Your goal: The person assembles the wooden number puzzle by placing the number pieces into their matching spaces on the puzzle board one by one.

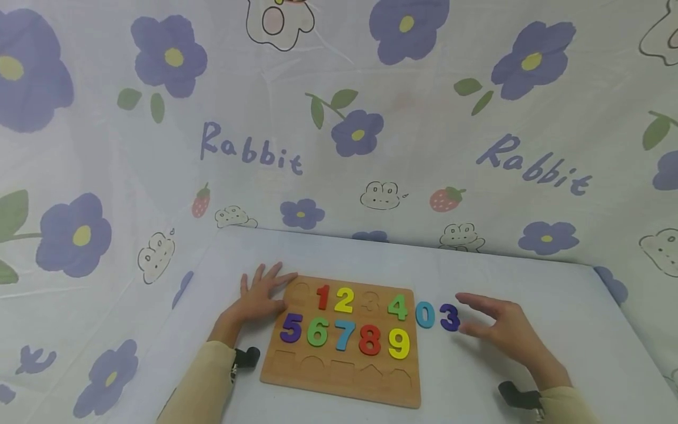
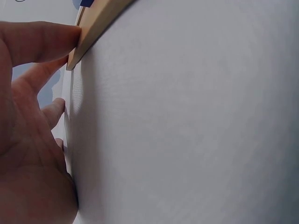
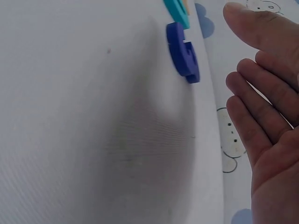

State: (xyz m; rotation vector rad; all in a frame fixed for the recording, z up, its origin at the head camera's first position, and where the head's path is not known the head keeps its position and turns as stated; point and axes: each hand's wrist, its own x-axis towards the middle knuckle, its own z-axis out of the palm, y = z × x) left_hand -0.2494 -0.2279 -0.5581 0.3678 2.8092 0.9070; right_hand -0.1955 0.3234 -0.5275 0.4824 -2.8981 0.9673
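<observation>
A wooden number puzzle board (image 1: 339,368) lies on the white table with coloured numerals 1, 2, 4, 5, 6, 7, 8 and 9 on it. Its top row shows bare outlines of a 0 (image 1: 300,292) and a 3 (image 1: 370,302). My left hand (image 1: 261,298) has spread fingers, with thumb and index finger touching the board's left edge. Beside the right edge lie a blue 0 (image 1: 425,314) and a purple 3 (image 1: 449,318). Just right of the purple 3, my right hand (image 1: 503,324) hovers with thumb and fingers apart, holding nothing.
Along the board's bottom row run several partial shape outlines (image 1: 341,371). A white cloth printed with purple flowers and rabbits (image 1: 339,176) hangs behind the table (image 1: 508,277). Dark wrist mounts (image 1: 521,397) sit at both cuffs.
</observation>
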